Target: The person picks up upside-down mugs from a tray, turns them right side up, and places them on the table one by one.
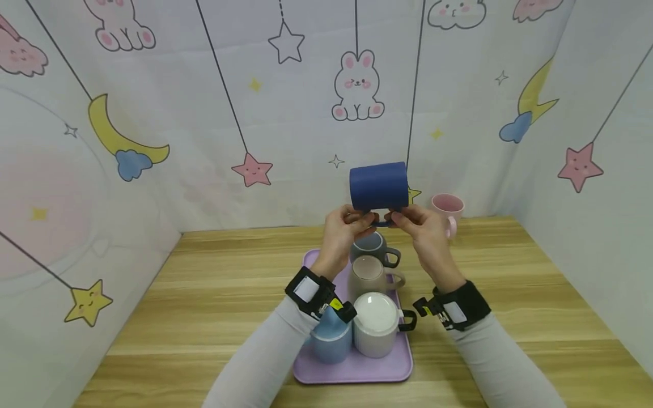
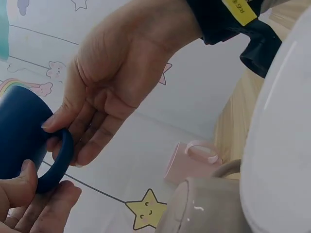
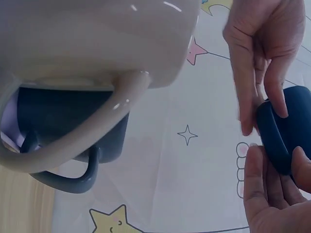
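"How's the light in the head view?"

"Bright, soft and even. The curtain (image 1: pixel 301 130) behind the blue mug (image 1: pixel 379 187) looks pale and flatly lit, and the mug itself reads matte."

"Shadows or glare?"

"Faint shading on the tabletop (image 1: pixel 433 362), below and right of the blue mug; a small glint on the white mug (image 1: pixel 376 334) beneath it."

"And the wrist views?"

"Dimmer and cooler. In the right one, bright streaks mark the soft-edged beige mug (image 3: pixel 97 43), left of the blue mug."

"Distortion?"

"The head view stretches outward well left and right of the blue mug."
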{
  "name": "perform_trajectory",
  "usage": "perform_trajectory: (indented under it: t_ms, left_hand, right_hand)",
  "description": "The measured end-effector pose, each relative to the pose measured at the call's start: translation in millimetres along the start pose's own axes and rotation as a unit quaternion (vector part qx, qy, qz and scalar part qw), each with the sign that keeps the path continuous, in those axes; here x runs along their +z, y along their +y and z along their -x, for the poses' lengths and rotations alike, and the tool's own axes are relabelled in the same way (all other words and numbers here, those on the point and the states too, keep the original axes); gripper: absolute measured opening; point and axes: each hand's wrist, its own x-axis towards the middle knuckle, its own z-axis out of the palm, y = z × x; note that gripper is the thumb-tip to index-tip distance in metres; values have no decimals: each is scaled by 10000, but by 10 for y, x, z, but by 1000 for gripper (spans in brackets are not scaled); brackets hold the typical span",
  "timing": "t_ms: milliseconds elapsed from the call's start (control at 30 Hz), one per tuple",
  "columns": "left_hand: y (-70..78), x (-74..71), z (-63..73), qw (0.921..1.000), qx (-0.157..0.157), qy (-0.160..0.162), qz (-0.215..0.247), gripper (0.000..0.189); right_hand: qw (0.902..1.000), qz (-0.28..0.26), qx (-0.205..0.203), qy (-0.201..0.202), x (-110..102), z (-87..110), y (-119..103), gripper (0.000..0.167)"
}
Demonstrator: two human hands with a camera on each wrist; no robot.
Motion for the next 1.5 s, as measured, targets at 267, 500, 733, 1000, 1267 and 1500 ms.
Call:
perform_trajectory:
  t_ms: [267,500,733,1000,1267,1500]
  left_hand:
    - [-31,-68,13,9975,-274,-252,-595,26]
    - [28,-165,0,9921,-565,-768,-818,34]
    - [98,-274,-24,9862,-639,-1098,-1066,36]
    - [189,-566,-32,9818,-552,-966,-1536,36]
    - [147,-1016,80,9726,-794,-500,-2126,33]
    - [7,-1400,188,9618,-1097,-327,-2488,33]
  right_hand:
    - [9986,-526,11,-103,5,31,-34,32]
    - [9971,-754,-5,-90,2,15,-13,33]
    - [9981,-604,-2,-74,-19,5,2,32]
    - [9985,-551,4,-48,-49,-4,-25,30]
    - [9975,-705,-55,-63,-79,-4,-4,29]
    - [9966,-820,-105,18,-105,-5,24,26]
